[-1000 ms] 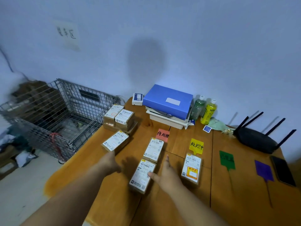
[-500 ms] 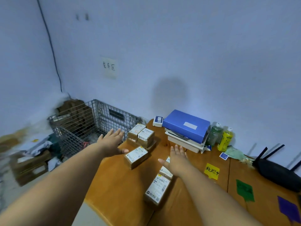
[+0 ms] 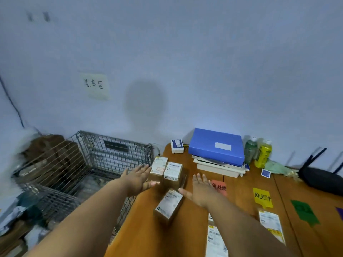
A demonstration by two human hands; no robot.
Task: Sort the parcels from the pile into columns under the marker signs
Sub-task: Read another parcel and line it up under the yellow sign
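Parcels in the pile [image 3: 167, 170] are sitting just beyond both grips, stacked at the worktop's [image 3: 148, 236] left edge beside the wire cage [image 3: 104, 164]. Left hand [image 3: 137, 179] is hovering with fingers spread and holding nothing, just left of the stack; right hand [image 3: 201, 188] is likewise splayed and empty, just right of it and partly covering the red sign [image 3: 220, 187]. A clumsy two-sided scoop is risking a shove toward the edge, probably tipping the top boxes off toward the cage, or nudging the lone parcel [image 3: 168, 205] lying askew below and between the grips. Each parcel is showing as a small brown carton with a white printed label on top; label text is too blurred to read. Sorted parcels are lying nearer the person, under the right forearm and below the yellow sign [image 3: 262, 197].
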